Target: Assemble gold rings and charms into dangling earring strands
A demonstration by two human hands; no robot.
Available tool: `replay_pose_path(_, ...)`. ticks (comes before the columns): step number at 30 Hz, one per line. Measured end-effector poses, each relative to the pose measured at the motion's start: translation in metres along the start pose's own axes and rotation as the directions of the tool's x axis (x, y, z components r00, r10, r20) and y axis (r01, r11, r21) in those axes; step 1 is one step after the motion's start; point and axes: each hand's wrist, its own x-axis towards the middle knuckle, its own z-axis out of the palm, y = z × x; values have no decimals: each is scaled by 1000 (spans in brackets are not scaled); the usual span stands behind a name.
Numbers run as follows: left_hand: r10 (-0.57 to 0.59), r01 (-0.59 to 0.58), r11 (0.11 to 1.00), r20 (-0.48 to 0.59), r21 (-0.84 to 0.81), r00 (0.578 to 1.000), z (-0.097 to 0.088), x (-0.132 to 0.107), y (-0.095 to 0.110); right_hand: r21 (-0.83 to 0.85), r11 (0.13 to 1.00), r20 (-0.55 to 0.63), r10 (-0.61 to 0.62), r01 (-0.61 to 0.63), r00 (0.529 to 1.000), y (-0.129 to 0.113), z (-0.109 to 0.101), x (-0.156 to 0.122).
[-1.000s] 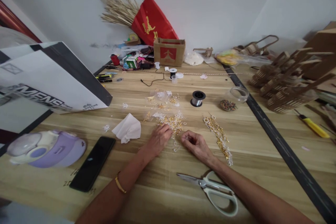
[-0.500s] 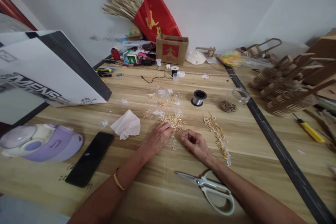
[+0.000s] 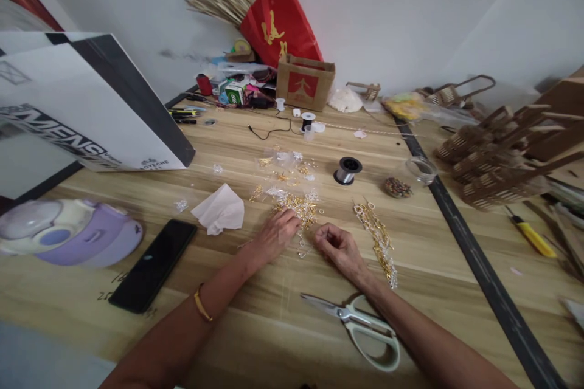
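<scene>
Wooden bench (image 3: 274, 331), cluttered: left hand (image 3: 276, 234) lay loosely open, fingertips touching the pile of gold findings (image 3: 303, 211) mid-bench. Right hand (image 3: 340, 248) sat curled just beside it, fingertips pinched together. On what, I couldn't tell.

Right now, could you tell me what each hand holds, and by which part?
Cannot tell: left hand fingertips touch the gold findings; right hand is curled, contents hidden.
</scene>
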Motion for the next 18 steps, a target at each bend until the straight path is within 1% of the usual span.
replay_pose_path(2,7,-8,999,-55,-34,998,0,0,-1,-3,1000,0,-2,2,1000,-1,0,0)
replay_pose_path(4,-4,-12,992,-124,-128,992,-1,2,0,-4,1000,0,-4,4,1000,0,0,0)
replay_pose_path(6,-60,9,960,-177,-279,982,-1,3,1,-6,1000,0,-3,3,1000,0,-1,0)
replay_pose_path(8,-155,56,890,-185,-452,970,-2,4,3,-4,1000,-7,-5,5,1000,0,-1,0)
replay_pose_path(10,-245,117,788,-133,-604,960,-3,4,5,-1,1000,-17,-15,15,1000,0,-1,-1)
replay_pose_path(13,-333,224,619,7,-752,943,-5,3,8,4,999,-31,-39,39,999,0,0,-1)
replay_pose_path(15,-361,268,519,76,-812,929,-6,2,10,6,998,-35,-66,66,997,0,0,-2)
replay_pose_path(18,-360,280,400,131,-873,924,-7,1,12,-7,992,-35,-122,122,992,-2,0,-4)
